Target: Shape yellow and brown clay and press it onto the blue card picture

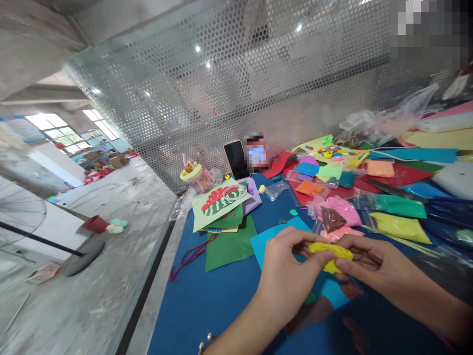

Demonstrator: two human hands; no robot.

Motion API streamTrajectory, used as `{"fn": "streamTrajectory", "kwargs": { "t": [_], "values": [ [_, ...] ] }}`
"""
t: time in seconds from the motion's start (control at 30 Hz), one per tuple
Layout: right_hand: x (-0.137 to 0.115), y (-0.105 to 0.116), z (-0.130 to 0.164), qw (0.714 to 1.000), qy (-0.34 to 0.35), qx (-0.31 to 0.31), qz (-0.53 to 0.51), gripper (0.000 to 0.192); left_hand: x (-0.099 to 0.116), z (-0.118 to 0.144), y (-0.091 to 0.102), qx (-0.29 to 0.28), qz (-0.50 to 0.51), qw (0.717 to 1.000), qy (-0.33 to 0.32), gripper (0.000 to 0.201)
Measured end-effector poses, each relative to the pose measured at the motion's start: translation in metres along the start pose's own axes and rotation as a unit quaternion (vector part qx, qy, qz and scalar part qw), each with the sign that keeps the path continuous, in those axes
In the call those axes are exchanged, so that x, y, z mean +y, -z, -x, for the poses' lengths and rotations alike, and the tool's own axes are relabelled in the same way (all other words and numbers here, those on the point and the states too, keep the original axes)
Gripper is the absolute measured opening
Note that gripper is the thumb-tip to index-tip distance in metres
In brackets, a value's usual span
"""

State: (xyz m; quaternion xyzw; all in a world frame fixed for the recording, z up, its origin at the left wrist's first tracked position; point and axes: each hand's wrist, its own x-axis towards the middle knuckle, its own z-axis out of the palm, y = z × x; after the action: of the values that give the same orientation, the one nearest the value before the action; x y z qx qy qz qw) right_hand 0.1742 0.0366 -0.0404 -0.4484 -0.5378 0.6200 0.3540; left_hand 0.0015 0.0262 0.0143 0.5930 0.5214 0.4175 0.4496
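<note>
A lump of yellow modelling clay [332, 252] is pinched between both of my hands, above the blue table. My left hand [291, 271] grips its left side with thumb and fingers. My right hand [373, 261] closes on its right end, the thumb pressing the front. Beneath them lies a bright blue sheet of paper [271, 236], partly covered by my hands. A bit of green clay [311, 298] shows on it below my left hand.
Left are a watermelon picture [221, 199], green paper [229, 251] and red cord [190, 256]. A phone [237, 160] leans behind, beside a lidded cup [195, 175]. Bagged clay [401, 228] and scissors [399, 190] lie right. A perforated metal panel [221, 88] stands behind the table.
</note>
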Motion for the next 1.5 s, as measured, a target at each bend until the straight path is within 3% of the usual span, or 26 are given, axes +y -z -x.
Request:
{"fn": "streamTrajectory", "kwargs": {
  "t": [0.4, 0.53, 0.63, 0.73, 0.8, 0.93, 1.13, 1.27, 1.4, 1.5],
  "values": [
    [0.005, -0.007, 0.006, 0.996, -0.05, -0.033, -0.067, 0.034, -0.006, -0.016, 0.024, 0.065, 0.046, 0.997, -0.002, 0.01],
    [0.007, -0.012, 0.006, 0.997, -0.054, 0.021, -0.059, 0.039, -0.004, -0.017, 0.03, 0.077, 0.088, 0.993, -0.017, 0.015],
    [0.009, -0.01, 0.002, 0.997, -0.03, 0.063, -0.042, 0.043, 0.004, -0.009, 0.024, 0.041, 0.102, 0.994, -0.015, 0.029],
    [0.009, -0.003, -0.005, 0.998, -0.006, 0.056, -0.013, 0.043, 0.01, 0.005, 0.009, -0.033, 0.107, 0.994, 0.001, 0.039],
    [0.009, 0.002, -0.009, 0.998, 0.01, 0.064, -0.003, 0.042, 0.011, 0.013, -0.002, -0.057, 0.067, 0.996, -0.019, 0.025],
    [0.004, 0.001, -0.005, 0.996, 0.013, 0.084, 0.002, 0.039, 0.006, 0.018, -0.012, -0.024, -0.03, 0.996, -0.077, 0.018],
    [-0.007, -0.008, 0.011, 0.999, 0.011, 0.03, -0.037, 0.038, -0.005, 0.011, -0.01, 0.03, -0.034, 0.996, -0.076, 0.028],
    [0.004, 0.0, 0.011, 0.999, 0.035, -0.017, -0.003, 0.037, -0.009, 0.011, -0.011, 0.035, -0.063, 0.992, -0.101, 0.023],
    [0.017, 0.005, 0.005, 0.997, 0.057, -0.031, -0.041, 0.042, -0.016, 0.014, -0.011, 0.019, -0.176, 0.965, -0.192, 0.031],
    [0.015, 0.002, 0.002, 0.998, 0.049, -0.004, -0.05, 0.04, -0.02, 0.017, -0.011, 0.001, -0.246, 0.938, -0.243, 0.041]
  ]
}}
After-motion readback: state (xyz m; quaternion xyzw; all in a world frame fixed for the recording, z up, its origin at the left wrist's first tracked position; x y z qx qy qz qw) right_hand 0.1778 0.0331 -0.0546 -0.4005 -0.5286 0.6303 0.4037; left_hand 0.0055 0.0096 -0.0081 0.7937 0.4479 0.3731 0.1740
